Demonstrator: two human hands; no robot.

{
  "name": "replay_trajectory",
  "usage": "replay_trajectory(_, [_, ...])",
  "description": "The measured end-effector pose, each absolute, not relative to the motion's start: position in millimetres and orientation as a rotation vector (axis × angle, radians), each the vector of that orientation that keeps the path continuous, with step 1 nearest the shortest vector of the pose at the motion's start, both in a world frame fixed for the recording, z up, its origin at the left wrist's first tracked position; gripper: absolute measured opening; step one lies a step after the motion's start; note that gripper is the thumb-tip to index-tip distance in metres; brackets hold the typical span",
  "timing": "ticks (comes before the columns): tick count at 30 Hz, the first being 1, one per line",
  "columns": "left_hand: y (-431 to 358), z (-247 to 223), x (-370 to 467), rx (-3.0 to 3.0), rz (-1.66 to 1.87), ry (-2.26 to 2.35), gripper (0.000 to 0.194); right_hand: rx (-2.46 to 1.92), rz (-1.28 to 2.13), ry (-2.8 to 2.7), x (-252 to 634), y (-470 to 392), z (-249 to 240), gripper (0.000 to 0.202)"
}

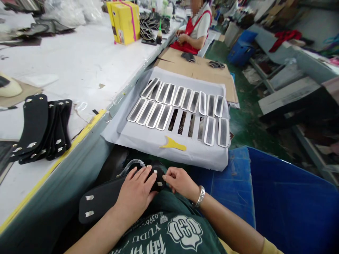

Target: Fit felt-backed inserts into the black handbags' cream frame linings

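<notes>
A long black strip (106, 197) with rounded ends and small silvery-white patches lies across my lap. My left hand (139, 188) rests flat on it, fingers stretched out and slightly apart, thumb along the near edge. My right hand (181, 181), with a silver bracelet at the wrist, pinches the strip's right end between thumb and curled fingers. Just beyond my left fingertips is a clear, whitish curved piece (131, 165), partly hidden. In front of me, silver-rimmed dark oblong plates (165, 116) lie in two rows on white sheeting, with a yellow forked tool (173, 144) nearer me.
Left on the white table (87, 67) lies a pile of similar black strips (34, 123). A yellow box (124, 23) and a small green-tipped bottle (159, 33) stand farther back. A blue bin (286, 197) is at my right. A person in a red apron (192, 30) sits beyond the cardboard (201, 72).
</notes>
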State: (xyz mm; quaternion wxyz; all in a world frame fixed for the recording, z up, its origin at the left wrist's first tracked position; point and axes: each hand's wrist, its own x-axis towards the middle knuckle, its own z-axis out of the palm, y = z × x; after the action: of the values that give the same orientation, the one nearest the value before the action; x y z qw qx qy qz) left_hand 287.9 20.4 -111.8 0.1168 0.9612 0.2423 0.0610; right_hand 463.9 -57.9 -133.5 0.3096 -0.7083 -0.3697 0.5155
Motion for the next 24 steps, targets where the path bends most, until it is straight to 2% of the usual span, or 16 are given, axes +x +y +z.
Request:
replay_trajectory(11, [17.6, -115.3, 289.0, 2.737, 0.231, 0.769, 0.037, -2.100, 0.980, -1.270, 462.7, -50.4, -136.9, 0.034])
replay_trajectory(16, [16.0, -108.0, 285.6, 2.674, 0.134, 0.778, 0.042, -2.078, 0.794, -1.382, 455.6, -52.0, -138.0, 0.026])
replay_trajectory(24, [23.5, -108.8, 276.7, 2.705, 0.213, 0.797, 0.033, -2.009, 0.694, -1.608, 469.7, -43.7, -168.7, 0.042])
